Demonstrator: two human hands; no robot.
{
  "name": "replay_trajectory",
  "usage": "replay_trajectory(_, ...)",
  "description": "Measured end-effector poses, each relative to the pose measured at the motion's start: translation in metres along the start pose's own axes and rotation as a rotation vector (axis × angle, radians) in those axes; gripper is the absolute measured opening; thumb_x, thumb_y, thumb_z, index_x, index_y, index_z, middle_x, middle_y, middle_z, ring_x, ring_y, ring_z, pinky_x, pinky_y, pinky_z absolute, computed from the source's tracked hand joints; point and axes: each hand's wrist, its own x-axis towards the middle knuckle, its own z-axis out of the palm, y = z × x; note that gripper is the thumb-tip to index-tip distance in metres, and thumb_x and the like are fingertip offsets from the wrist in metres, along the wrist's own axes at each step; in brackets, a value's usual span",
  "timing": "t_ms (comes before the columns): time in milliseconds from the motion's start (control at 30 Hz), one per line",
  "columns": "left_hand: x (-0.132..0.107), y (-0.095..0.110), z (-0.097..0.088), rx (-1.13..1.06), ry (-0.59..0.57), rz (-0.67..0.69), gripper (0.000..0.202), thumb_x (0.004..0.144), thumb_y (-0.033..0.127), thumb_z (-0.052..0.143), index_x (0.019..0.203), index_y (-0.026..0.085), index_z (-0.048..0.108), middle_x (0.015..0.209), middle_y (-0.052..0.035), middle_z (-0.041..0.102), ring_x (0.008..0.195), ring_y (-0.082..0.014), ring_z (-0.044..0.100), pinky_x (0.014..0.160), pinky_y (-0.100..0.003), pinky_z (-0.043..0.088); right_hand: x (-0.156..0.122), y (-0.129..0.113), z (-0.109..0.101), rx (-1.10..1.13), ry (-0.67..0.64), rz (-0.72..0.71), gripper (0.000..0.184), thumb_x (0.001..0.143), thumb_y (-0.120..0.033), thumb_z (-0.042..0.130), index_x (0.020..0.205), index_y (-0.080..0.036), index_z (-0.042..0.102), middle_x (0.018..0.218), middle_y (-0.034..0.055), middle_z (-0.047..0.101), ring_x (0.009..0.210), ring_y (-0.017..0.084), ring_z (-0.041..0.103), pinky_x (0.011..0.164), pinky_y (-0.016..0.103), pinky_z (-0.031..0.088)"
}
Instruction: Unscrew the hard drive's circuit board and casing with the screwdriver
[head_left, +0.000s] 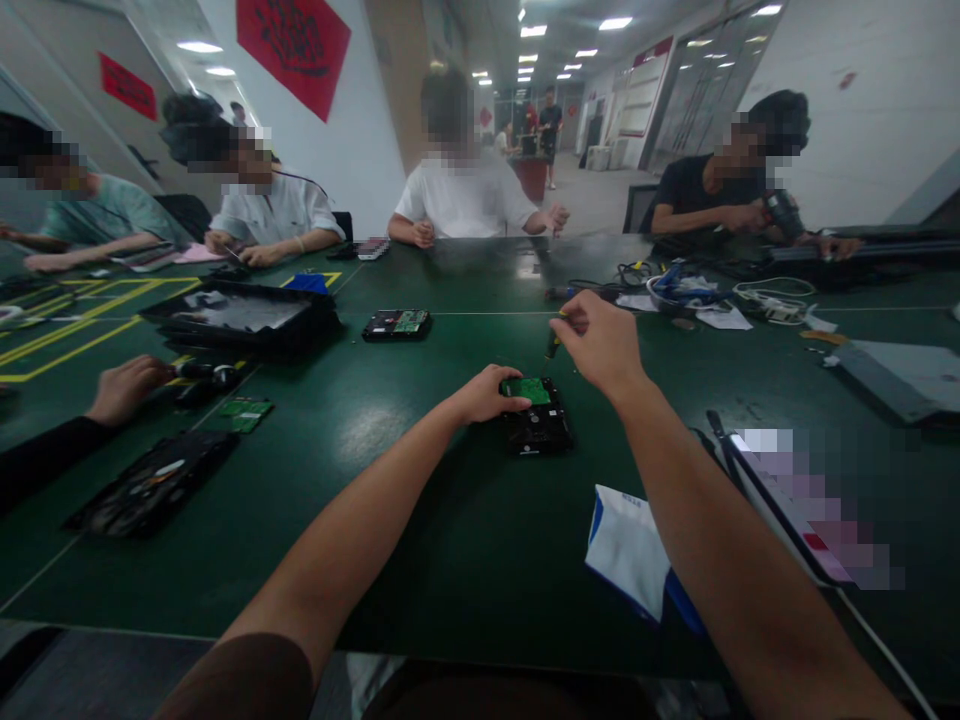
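Observation:
A black hard drive (541, 432) with a green circuit board (534, 390) on its upper face lies on the green table in front of me. My left hand (491, 395) grips its left side, thumb over the board and fingers at the far edge. Between the fingertips of my right hand (604, 340) is a small screwdriver (553, 345), held upright with its shaft pointing down at the drive's far right corner. Whether the tip sits in a screw is too small to tell.
Another hard drive (396, 324) lies farther back, near a black tray (240, 315). To the left, a co-worker's hand (131, 388) is by a black tool, a loose board (244, 413) and black casing (150, 485). A white-blue packet (628, 550), phone (795, 510) and cables (682, 290) lie right.

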Motion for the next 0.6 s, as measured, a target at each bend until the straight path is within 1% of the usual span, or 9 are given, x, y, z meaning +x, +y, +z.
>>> replay_trajectory(167,-0.0002,-0.0011,0.0008,-0.004,-0.002,-0.01,0.078,0.08,0.057,0.076,0.144,0.018,0.057,0.14,-0.0163,0.054,0.113,-0.0305,0.061,0.096,-0.042,0.051,-0.0003,-0.0023,-0.0015,-0.076,0.009,-0.047,0.009,0.09,-0.028,0.063,0.097,-0.023,0.065,0.095,0.0088,0.072,0.085,0.025,0.068,0.083,0.045,0.052)
replay_trajectory(267,-0.0001,-0.0022,0.0014,-0.012,0.001,0.003,0.077,0.08,0.057,0.076,0.144,0.018,0.057,0.139,-0.016,0.055,0.111,-0.0301,0.062,0.096,-0.042,0.051,-0.0002,-0.0017,-0.0002,-0.067,0.025,-0.012,0.01,0.088,-0.027,0.065,0.096,-0.022,0.063,0.095,0.0089,0.072,0.084,0.025,0.068,0.081,0.044,0.053)
replay_trajectory(333,0.0002,-0.0028,0.0015,-0.013,-0.004,-0.002,0.077,0.08,0.057,0.076,0.144,0.018,0.056,0.14,-0.0159,0.055,0.111,-0.0299,0.062,0.096,-0.042,0.051,-0.0002,-0.0015,0.0003,-0.044,0.025,0.017,0.01,0.088,-0.028,0.066,0.095,-0.023,0.062,0.094,0.0087,0.072,0.082,0.025,0.068,0.078,0.043,0.053)
replay_trajectory(400,0.0007,-0.0034,0.0015,-0.008,-0.005,-0.005,0.077,0.08,0.057,0.076,0.144,0.018,0.056,0.14,-0.0158,0.055,0.113,-0.03,0.061,0.097,-0.043,0.051,-0.0004,-0.0019,0.0001,-0.028,0.013,0.012,0.01,0.089,-0.031,0.065,0.095,-0.023,0.062,0.093,0.0083,0.071,0.082,0.024,0.067,0.078,0.043,0.053)
replay_trajectory(500,0.0017,-0.0043,0.0016,-0.001,-0.002,0.011,0.077,0.08,0.057,0.076,0.144,0.018,0.056,0.14,-0.0156,0.055,0.117,-0.0305,0.06,0.102,-0.043,0.049,-0.0011,-0.0032,-0.0009,-0.027,-0.005,-0.035,0.011,0.091,-0.031,0.064,0.098,-0.024,0.064,0.096,0.0083,0.071,0.086,0.025,0.067,0.082,0.044,0.053)
replay_trajectory(600,0.0023,-0.005,0.002,-0.006,-0.001,0.016,0.078,0.079,0.057,0.076,0.144,0.017,0.056,0.139,-0.0156,0.056,0.118,-0.0312,0.059,0.103,-0.043,0.048,-0.0015,-0.0032,-0.0007,-0.058,-0.011,-0.061,0.013,0.089,-0.026,0.063,0.102,-0.023,0.064,0.1,0.0091,0.07,0.09,0.025,0.067,0.086,0.045,0.052)
